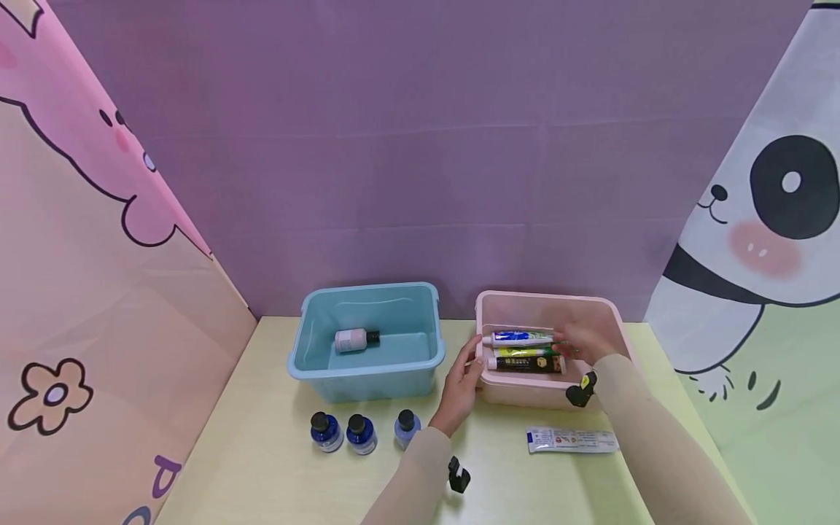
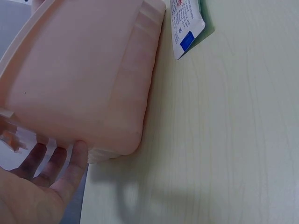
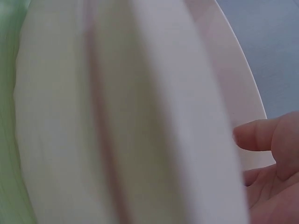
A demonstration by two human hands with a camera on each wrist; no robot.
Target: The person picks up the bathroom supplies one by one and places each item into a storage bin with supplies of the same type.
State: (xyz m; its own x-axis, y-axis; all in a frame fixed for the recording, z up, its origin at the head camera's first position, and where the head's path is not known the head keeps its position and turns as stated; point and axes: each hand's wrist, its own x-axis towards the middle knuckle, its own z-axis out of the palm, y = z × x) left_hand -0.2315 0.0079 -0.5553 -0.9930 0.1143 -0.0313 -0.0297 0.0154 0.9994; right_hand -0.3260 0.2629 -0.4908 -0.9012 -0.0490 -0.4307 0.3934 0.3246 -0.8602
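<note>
"What's inside?"
"Pink bin [image 1: 525,394]: three tubes [image 1: 525,364] side by side, the right hand [image 1: 584,343] at their right ends. Blue bin [image 1: 374,386]: one pale bottle [image 1: 351,340], lying down."
"Grip?"
"Left hand's [image 1: 459,390] fingers [image 2: 69,176], loosely spread, touch the pink bin's left end. Right's: can't tell."
"Room?"
"Surface [image 1: 458,329] shows between the bins; another tube [image 1: 572,440] lies in front."

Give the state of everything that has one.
Blue bin: open, upright
Pink bin: open, upright
Pink bottle: capped, lying down
Dark blue bottles: capped, upright
Light blue bottle: capped, upright
Blue-white tube: lying flat
Yellow-green tube: lying flat
Black tube: lying flat
Tube on table: lying
</note>
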